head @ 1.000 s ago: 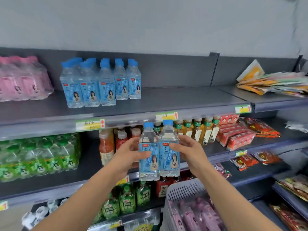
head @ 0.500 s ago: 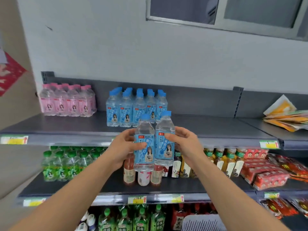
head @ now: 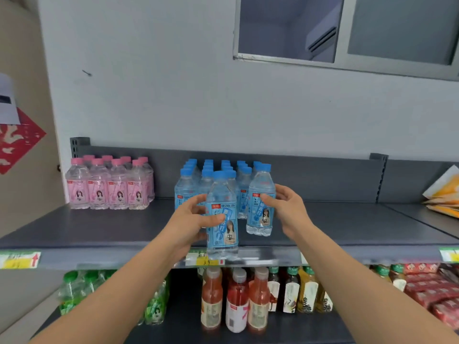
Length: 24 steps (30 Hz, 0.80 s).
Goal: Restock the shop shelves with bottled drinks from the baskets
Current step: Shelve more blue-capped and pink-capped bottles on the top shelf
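Observation:
My left hand (head: 192,219) grips a clear soda bottle (head: 221,219) with a blue cap and blue label, held in front of the top shelf's (head: 99,229) front lip. My right hand (head: 285,207) holds a second blue-capped bottle (head: 260,202) by its label; that bottle's base is at the shelf surface, just right of the group of several blue-capped bottles (head: 218,180) standing at the shelf's back. No basket is in view.
Several pink-capped bottles (head: 109,184) stand at the shelf's left. Yellow packets (head: 444,192) lie at the far right. The shelf below holds green bottles (head: 111,294), red juice bottles (head: 236,299), tea bottles (head: 298,289) and red snack packs (head: 432,291). A window (head: 347,31) is above.
Both hands rose with the two blue bottles from the lower shelves to the top shelf. The bottles have parted; the right one has reached the shelf beside the blue group. The basket left the view.

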Each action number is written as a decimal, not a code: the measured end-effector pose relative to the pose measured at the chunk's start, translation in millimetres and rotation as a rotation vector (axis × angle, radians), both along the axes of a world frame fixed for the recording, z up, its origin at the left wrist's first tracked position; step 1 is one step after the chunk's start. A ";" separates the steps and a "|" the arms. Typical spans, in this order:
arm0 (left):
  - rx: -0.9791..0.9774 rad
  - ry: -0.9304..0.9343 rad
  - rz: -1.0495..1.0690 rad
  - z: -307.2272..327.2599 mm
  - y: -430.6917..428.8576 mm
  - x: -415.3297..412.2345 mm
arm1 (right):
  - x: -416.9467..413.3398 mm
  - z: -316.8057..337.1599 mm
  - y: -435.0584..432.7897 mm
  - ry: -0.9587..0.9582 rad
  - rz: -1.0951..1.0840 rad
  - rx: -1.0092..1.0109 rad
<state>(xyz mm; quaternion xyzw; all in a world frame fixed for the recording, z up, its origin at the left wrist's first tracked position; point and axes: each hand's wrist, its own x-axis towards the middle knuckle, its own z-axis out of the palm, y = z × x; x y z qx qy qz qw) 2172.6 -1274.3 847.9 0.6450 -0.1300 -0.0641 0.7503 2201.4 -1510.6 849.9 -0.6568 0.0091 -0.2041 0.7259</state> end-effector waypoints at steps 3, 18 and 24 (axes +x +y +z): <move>0.016 -0.019 -0.018 3.9 4.5 16.4 | 22.9 -5.5 5.3 0.025 -0.053 -0.032; 0.056 -0.028 -0.021 -4.6 -1.4 55.6 | 72.1 -25.5 2.6 0.113 -0.021 -0.208; 0.056 -0.032 -0.001 -5.8 -3.7 57.0 | 76.0 -26.6 0.6 0.062 -0.070 -0.279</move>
